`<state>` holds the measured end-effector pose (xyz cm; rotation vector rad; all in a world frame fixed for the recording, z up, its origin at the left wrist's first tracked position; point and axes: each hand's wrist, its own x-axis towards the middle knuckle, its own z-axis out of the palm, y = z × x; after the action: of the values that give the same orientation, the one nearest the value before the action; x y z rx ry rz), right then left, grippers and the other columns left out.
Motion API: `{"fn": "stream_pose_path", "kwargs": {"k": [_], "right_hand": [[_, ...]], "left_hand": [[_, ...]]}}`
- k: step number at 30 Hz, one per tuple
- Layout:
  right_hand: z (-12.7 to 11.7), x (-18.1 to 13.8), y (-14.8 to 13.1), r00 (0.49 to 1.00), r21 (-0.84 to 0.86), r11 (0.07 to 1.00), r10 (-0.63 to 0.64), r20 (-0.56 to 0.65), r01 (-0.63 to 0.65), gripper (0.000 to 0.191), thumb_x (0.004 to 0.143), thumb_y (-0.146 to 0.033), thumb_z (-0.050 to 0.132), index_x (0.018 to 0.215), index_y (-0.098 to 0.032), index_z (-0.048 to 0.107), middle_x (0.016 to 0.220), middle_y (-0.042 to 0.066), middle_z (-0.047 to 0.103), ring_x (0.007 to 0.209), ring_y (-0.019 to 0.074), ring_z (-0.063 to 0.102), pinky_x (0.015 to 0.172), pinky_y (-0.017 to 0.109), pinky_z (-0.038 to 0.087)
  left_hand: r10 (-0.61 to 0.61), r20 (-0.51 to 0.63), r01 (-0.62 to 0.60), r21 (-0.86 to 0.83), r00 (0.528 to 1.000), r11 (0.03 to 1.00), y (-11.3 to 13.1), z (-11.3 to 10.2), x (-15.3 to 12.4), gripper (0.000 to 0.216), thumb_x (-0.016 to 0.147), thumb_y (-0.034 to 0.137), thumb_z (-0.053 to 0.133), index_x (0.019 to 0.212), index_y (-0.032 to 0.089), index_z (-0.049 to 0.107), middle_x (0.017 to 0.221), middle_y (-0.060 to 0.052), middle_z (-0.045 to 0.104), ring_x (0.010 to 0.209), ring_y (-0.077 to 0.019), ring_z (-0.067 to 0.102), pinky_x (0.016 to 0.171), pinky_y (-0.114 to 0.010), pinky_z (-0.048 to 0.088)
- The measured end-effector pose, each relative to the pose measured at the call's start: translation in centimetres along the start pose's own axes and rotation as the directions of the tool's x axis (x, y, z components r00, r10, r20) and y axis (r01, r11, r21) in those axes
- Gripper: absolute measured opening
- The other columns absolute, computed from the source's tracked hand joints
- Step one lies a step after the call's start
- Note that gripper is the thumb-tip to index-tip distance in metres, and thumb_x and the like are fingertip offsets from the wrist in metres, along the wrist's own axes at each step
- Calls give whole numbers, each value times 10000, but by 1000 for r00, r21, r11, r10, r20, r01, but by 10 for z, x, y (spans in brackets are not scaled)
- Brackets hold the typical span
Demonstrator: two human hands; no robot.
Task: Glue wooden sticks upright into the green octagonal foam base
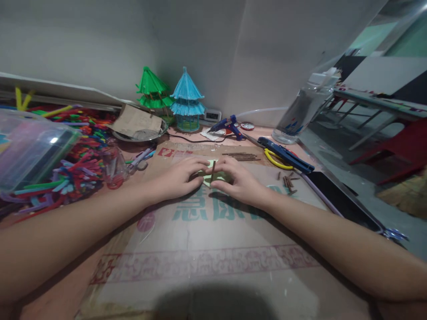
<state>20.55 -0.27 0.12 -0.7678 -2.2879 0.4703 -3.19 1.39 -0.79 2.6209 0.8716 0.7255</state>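
My right hand (pixel 238 180) pinches a thin brown stick (pixel 213 171) between thumb and fingers, holding it upright. The stick's lower end meets a small pale green flat piece (pixel 207 180) that lies on the cardboard. At the left side of that piece is my left hand (pixel 187 178), thumb and fingers curled around its edge. Both hands partly cover the piece, so its full shape is hidden. Behind my right hand lies a row of brown sticks (pixel 245 156); shorter brown pieces (pixel 287 181) are scattered to its right.
Printed cardboard (pixel 200 240) covers the table. At the back stand green (pixel 151 84) and blue (pixel 187 89) model pavilions, a glue gun (pixel 230 126) and a clear bottle (pixel 296 115). Yellow-handled scissors (pixel 277 160) and a phone (pixel 343 200) lie right; colourful pipe cleaners (pixel 80 166) heap left.
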Motion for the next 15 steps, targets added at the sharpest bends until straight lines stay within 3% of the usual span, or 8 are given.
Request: {"fn": "stream_pose_path", "kwargs": {"k": [4,15], "right_hand": [[4,3,-4,999,-31,999,41,4,-41,53,946,-267,682,956,-216,694,997,54,657,1016,218,601,949,401,475],[4,6,-4,996,-82,994,62,-62,-67,75,912,-202,733,853,-195,686,920,35,679,948,204,591,896,366,433]], "left_hand": [[11,-9,-11,-13,1000,1000,-3,2,0,220,943,234,520,1089,209,682,1349,-106,658,1293,-271,584,1121,-469,451],[-3,16,3,7,1000,1000,-2,1,1,235,959,246,512,1114,200,682,1383,-117,636,1296,-280,582,1121,-474,449]]}}
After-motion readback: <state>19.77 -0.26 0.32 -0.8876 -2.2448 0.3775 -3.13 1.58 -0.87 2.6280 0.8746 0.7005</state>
